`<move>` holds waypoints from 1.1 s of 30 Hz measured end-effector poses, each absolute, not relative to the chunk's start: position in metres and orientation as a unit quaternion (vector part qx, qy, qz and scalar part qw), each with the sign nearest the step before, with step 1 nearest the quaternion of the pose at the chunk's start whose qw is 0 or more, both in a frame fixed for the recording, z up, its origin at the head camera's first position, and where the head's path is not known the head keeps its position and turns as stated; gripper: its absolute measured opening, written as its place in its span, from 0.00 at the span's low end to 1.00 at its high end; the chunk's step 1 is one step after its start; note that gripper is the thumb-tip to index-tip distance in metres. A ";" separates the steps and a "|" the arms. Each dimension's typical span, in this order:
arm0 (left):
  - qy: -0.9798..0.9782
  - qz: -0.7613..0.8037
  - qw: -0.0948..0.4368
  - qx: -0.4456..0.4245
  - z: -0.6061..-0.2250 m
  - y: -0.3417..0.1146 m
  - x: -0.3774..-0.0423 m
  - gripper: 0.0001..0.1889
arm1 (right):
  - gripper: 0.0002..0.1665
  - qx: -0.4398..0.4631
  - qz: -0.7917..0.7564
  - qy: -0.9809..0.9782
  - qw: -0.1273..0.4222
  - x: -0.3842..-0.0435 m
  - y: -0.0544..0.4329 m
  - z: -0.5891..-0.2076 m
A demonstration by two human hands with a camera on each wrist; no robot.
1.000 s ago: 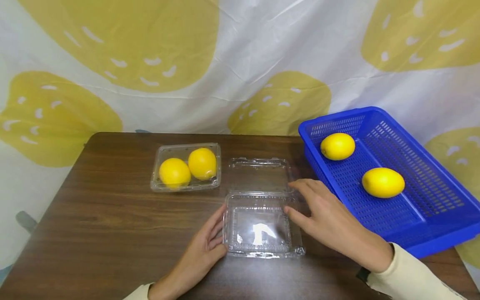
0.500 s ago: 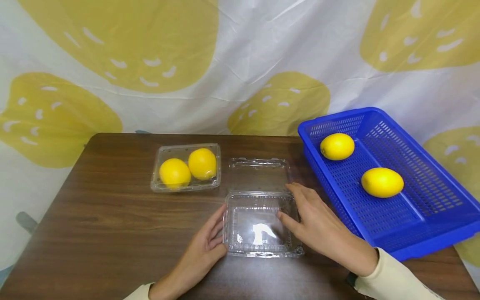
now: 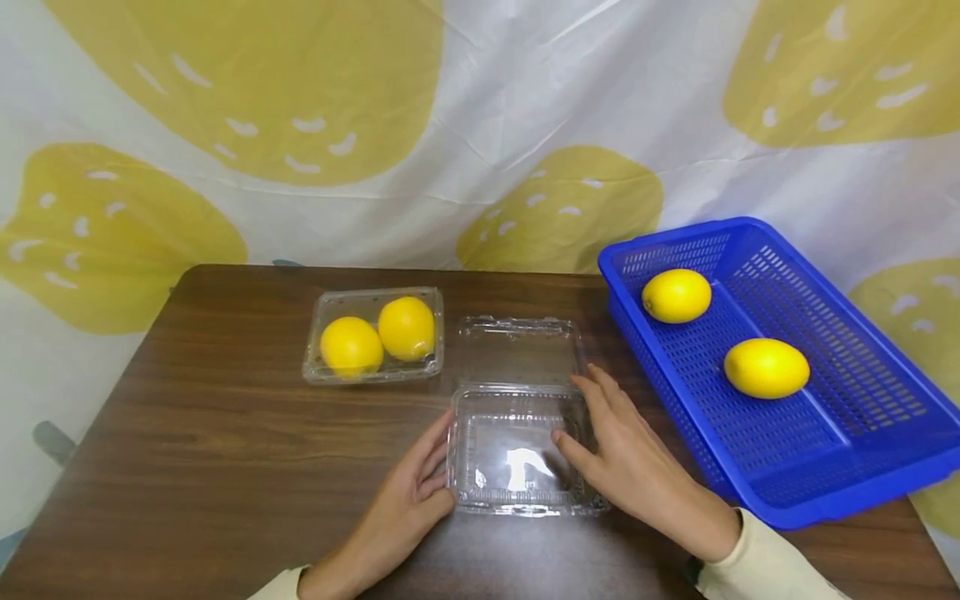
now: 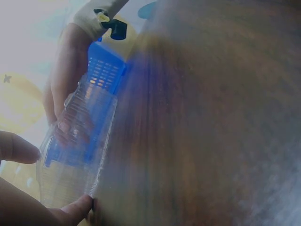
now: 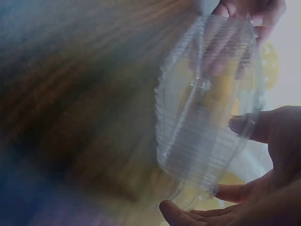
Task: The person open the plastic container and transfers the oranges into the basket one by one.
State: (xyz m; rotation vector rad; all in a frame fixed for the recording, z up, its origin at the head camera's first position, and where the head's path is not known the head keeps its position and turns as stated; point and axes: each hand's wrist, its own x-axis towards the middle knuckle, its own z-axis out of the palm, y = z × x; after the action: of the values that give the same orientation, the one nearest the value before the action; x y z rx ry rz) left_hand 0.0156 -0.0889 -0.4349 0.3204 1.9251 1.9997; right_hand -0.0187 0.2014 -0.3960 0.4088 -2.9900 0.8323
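A clear plastic clamshell container lies unfolded on the table, its lid spread out behind the base. My left hand touches the base's left side, fingers along the wall and thumb by the front corner. In the left wrist view, my left thumb meets the plastic. On the right, my right hand has its thumb over the base's rim and its fingers extended near the hinge at the right. The right wrist view shows my right thumb at the rim; the base looks see-through, with nothing inside.
A second clear container with two lemons stands farther back on the left. To the right is a blue plastic basket holding two lemons. Behind the wooden table hangs a lemon-print cloth.
My right hand has shifted slightly left and closer to the container, its thumb farther over the base. My left hand, the lemons and both containers stay put.
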 end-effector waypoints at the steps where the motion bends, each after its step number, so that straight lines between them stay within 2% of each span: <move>1: 0.680 0.704 0.171 0.113 -0.435 -0.089 0.015 0.49 | 0.44 0.131 0.269 -0.954 0.009 -0.019 0.201 -0.398; 6: 0.684 0.704 0.159 0.109 -0.437 -0.087 0.014 0.49 | 0.43 0.133 0.287 -0.948 0.019 -0.020 0.202 -0.407; 14: 0.678 0.713 0.135 0.117 -0.437 -0.079 0.005 0.48 | 0.44 0.119 0.312 -0.943 -0.002 -0.034 0.204 -0.410; 33: 0.696 0.697 0.124 0.122 -0.437 -0.063 -0.022 0.48 | 0.47 0.075 0.331 -0.941 -0.014 -0.069 0.200 -0.412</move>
State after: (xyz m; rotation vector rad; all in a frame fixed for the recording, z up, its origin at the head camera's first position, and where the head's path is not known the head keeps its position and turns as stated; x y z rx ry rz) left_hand -0.0225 -0.0634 -0.4370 0.3545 2.0281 2.0323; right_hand -0.0688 0.2003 -0.4120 0.2368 -2.9819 1.0496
